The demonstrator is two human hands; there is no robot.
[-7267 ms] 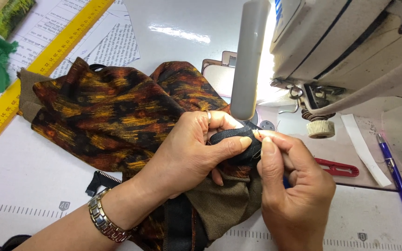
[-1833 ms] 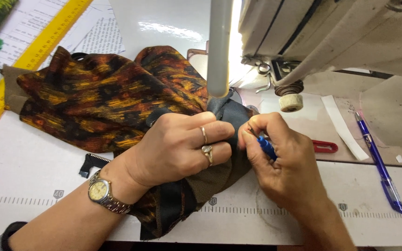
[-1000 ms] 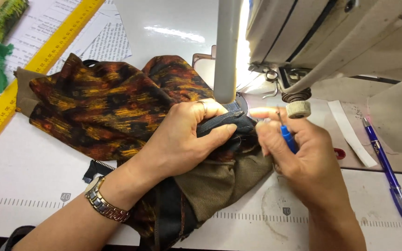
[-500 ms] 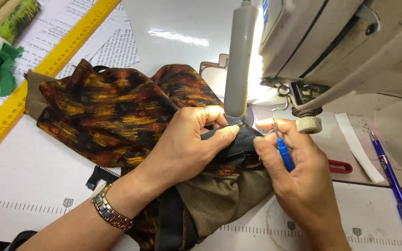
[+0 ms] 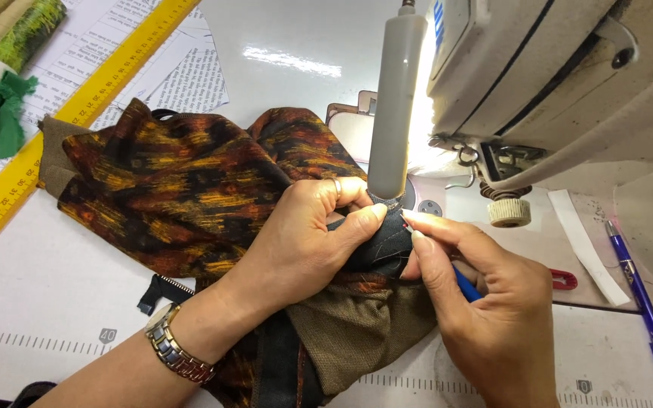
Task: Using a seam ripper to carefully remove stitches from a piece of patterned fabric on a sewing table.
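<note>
From the head camera, looking straight down: my left hand [image 5: 307, 242] is clenched on the dark fabric strip [image 5: 383, 245], thumb pressing it down from above, fingers curled under the fold. My right hand [image 5: 485, 302] comes in from the other side, forefinger and thumb pinching at the strip's edge, with a small blue-handled tool [image 5: 465, 283] tucked in the palm. Only a sliver of that handle shows, so I can't tell its working end.

How far along? By my reckoning, right in the thick of it. The strip sits bunched between my two grips, a line of pale stitching running across it, and I judge I'm working on that seam by hand. The piece isn't under the needle; it lies just in front of the grey lamp post [image 5: 394, 106] and off to the side of the sewing machine [image 5: 561, 83].

The rest of the garment, orange-and-black patterned cloth [image 5: 183, 189], spreads away past my left wrist, olive lining [image 5: 349, 332] spilling toward me beneath both hands. A yellow ruler [image 5: 62, 121] lies well apart at the far left; a blue pen [image 5: 644, 302] rests at the right.
</note>
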